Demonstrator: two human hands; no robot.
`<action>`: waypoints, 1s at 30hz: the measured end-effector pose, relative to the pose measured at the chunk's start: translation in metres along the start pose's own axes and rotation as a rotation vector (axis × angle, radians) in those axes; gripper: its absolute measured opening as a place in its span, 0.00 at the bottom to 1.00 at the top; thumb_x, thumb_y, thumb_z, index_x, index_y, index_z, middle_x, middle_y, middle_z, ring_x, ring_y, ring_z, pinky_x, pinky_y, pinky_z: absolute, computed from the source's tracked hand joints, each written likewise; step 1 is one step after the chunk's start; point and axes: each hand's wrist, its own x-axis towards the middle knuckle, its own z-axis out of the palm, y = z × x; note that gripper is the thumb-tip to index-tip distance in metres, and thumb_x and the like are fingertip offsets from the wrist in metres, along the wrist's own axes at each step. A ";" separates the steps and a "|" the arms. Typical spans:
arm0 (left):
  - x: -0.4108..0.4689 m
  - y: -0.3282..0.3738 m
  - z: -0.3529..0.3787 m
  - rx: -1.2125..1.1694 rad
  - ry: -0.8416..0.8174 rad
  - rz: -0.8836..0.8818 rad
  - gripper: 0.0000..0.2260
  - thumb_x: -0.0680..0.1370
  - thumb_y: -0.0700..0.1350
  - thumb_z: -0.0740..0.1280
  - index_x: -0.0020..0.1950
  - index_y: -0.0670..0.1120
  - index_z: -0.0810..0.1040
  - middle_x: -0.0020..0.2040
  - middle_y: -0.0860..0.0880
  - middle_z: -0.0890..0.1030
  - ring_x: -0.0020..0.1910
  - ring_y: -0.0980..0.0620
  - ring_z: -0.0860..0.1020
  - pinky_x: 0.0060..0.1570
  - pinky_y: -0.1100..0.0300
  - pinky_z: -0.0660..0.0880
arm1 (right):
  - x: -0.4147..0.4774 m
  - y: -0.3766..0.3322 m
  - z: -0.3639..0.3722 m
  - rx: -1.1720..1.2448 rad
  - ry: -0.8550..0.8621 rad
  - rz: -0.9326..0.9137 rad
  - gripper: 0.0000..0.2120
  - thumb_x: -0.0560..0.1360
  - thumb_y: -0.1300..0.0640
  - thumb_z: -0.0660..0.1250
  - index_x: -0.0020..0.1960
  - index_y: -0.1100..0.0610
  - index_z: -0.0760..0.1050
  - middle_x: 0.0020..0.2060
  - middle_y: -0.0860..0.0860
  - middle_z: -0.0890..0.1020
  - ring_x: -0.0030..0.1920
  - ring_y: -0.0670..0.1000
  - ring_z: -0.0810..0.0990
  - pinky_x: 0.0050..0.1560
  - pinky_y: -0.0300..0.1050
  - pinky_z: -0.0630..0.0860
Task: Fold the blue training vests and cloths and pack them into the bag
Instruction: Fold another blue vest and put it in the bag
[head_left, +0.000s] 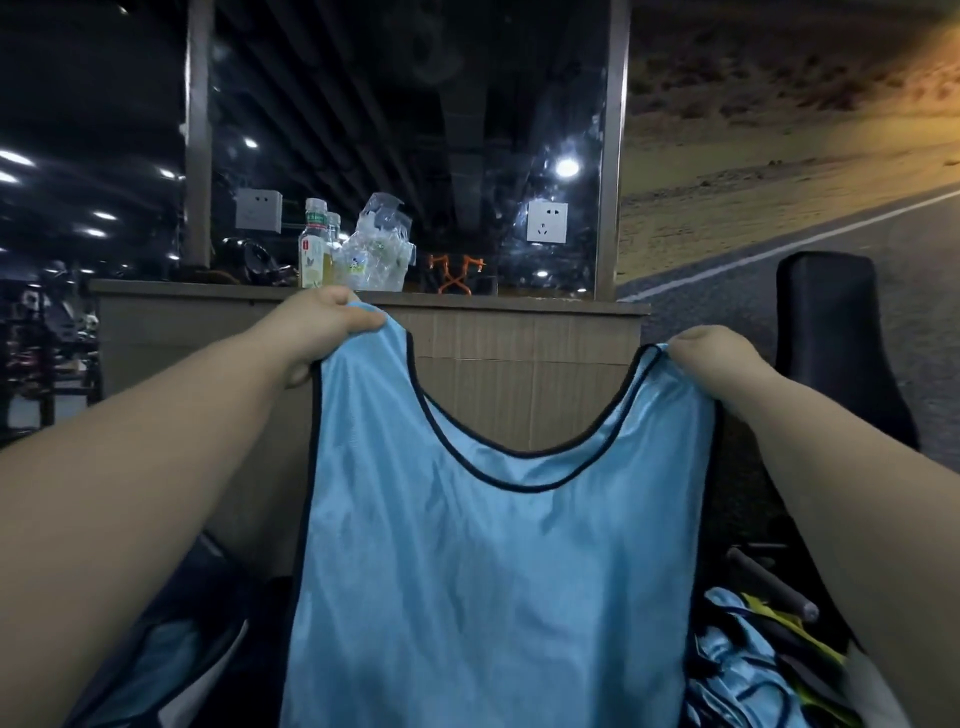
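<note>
A light blue training vest (493, 571) with dark trim hangs spread out in front of me. My left hand (322, 332) grips its left shoulder strap at the top. Its right shoulder strap is gripped by my right hand (722, 364). Both arms are stretched forward and the vest hangs straight down between them. A heap of more blue vests (737, 670) lies low at the right, mixed with yellow-green cloth. Another blue cloth (156, 670) lies at the lower left. The bag cannot be made out.
A ledge (519, 304) runs across behind the vest, carrying drink bottles (314, 249) and clear plastic wrap (376, 254) in front of a mirror. A black padded seat back (831, 343) stands at the right. A dark bar (769, 582) lies above the heap.
</note>
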 end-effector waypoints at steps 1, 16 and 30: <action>0.000 -0.002 0.005 0.005 0.004 -0.018 0.08 0.76 0.46 0.71 0.45 0.43 0.77 0.46 0.42 0.81 0.44 0.44 0.80 0.48 0.53 0.76 | -0.003 -0.004 0.000 0.016 -0.019 -0.035 0.11 0.79 0.59 0.63 0.54 0.64 0.79 0.51 0.56 0.79 0.52 0.56 0.76 0.52 0.46 0.72; -0.006 -0.005 0.089 0.013 -0.046 -0.050 0.12 0.78 0.54 0.68 0.53 0.46 0.80 0.55 0.47 0.81 0.57 0.48 0.77 0.60 0.53 0.72 | -0.053 -0.082 0.048 0.539 -0.460 -0.105 0.11 0.80 0.61 0.61 0.55 0.50 0.80 0.35 0.51 0.76 0.36 0.51 0.76 0.32 0.42 0.77; -0.018 0.006 0.101 -0.035 -0.147 -0.001 0.11 0.80 0.50 0.64 0.60 0.46 0.75 0.49 0.45 0.80 0.44 0.50 0.80 0.44 0.53 0.78 | -0.079 -0.108 0.074 0.820 -0.618 -0.085 0.23 0.78 0.68 0.56 0.69 0.52 0.66 0.44 0.58 0.83 0.33 0.54 0.84 0.44 0.49 0.83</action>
